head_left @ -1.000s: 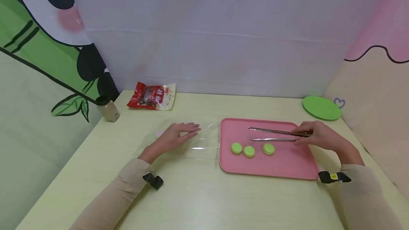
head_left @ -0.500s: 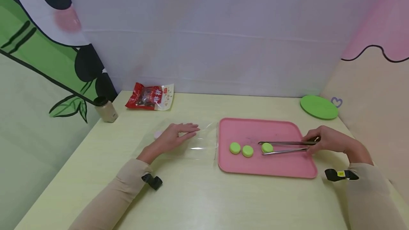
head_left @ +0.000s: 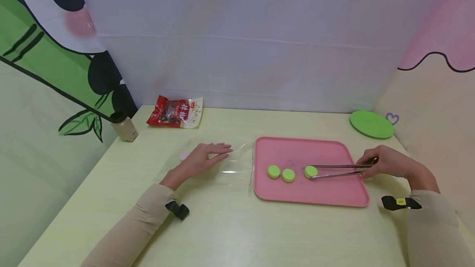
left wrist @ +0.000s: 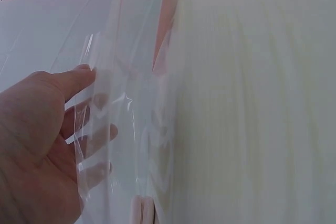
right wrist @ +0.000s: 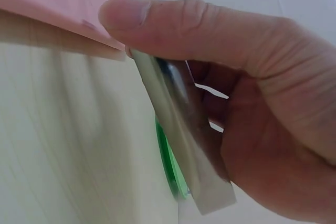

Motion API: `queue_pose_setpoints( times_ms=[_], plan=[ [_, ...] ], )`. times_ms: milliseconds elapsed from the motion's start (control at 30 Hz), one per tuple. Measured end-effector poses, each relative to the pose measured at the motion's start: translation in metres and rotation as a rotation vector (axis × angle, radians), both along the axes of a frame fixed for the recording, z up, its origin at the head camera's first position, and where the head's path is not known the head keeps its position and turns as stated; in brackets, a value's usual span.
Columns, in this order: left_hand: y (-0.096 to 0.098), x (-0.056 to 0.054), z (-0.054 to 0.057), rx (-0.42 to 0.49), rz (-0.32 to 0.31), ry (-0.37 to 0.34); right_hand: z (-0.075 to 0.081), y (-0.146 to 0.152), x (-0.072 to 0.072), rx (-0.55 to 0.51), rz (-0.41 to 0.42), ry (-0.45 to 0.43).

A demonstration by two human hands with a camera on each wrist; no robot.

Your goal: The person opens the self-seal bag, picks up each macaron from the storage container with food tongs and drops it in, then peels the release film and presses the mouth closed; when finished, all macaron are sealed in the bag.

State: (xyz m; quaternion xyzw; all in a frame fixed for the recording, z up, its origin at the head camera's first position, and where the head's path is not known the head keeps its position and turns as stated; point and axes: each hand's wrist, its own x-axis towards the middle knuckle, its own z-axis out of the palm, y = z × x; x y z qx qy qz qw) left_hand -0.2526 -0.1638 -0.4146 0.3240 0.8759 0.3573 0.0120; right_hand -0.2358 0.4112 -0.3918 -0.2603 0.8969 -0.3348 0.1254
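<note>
Head view: a pink rectangular tray point(head_left: 334, 195) lies on the light wooden table point(head_left: 259, 234) and carries three green macaron-like rounds. Two of them, the leftmost point(head_left: 273, 172) and the middle one point(head_left: 288, 175), sit close together in the tray's left half; the third green round point(head_left: 310, 172) is near the tray's centre, between the tips of metal tongs point(head_left: 341, 166). Whether those tips touch it I cannot tell. The right hand point(head_left: 393, 166), at the tray's right edge, holds the tongs, thumb on one side and curled fingers on the other; the tongs' arms stand a little apart.

Just left of the tray is a clear plastic bag point(head_left: 237, 164), its edge beside the tray's rim. The left hand point(head_left: 200, 160) lies at the bag with fingers extended, gripping nothing that can be made out; the left wrist view shows its fingers through the film. A pale lilac round point(head_left: 183, 155) is partly hidden by that hand, apparently within the bag.

Behind the tray to the left is a red-and-white snack packet point(head_left: 176, 112), dark contents showing through its window. Farther left of the tray stands a black-capped jar point(head_left: 125, 127), its filling unclear. Behind the tray's right corner is a green round plate point(head_left: 372, 124).
</note>
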Motion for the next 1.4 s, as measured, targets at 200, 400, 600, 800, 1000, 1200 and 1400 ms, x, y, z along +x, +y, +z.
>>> queue_pose_setpoints(
  times_ms=[200,400,600,800,1000,1200,1400],
  plan=[
    [0.001,-0.001,0.001,0.005,0.001,0.006,0.002,0.000,0.001,-0.004,-0.016,-0.018],
    [0.001,-0.001,-0.001,0.010,0.001,-0.009,0.001,0.001,0.002,-0.003,-0.015,0.024],
    [0.001,0.000,0.000,0.004,0.003,-0.011,0.007,-0.016,0.002,-0.075,0.019,0.093],
    [0.000,-0.001,-0.001,-0.003,0.004,-0.010,0.017,-0.055,0.002,-0.105,0.072,0.137],
    [0.001,-0.001,0.001,-0.001,0.009,0.002,0.020,-0.096,0.003,-0.082,0.052,0.108],
    [0.002,-0.001,0.001,0.005,0.009,-0.004,0.016,-0.129,0.004,-0.042,0.045,0.183],
    [0.001,-0.001,-0.001,0.001,0.022,-0.010,0.009,-0.167,0.004,0.019,0.069,0.239]
  ],
)
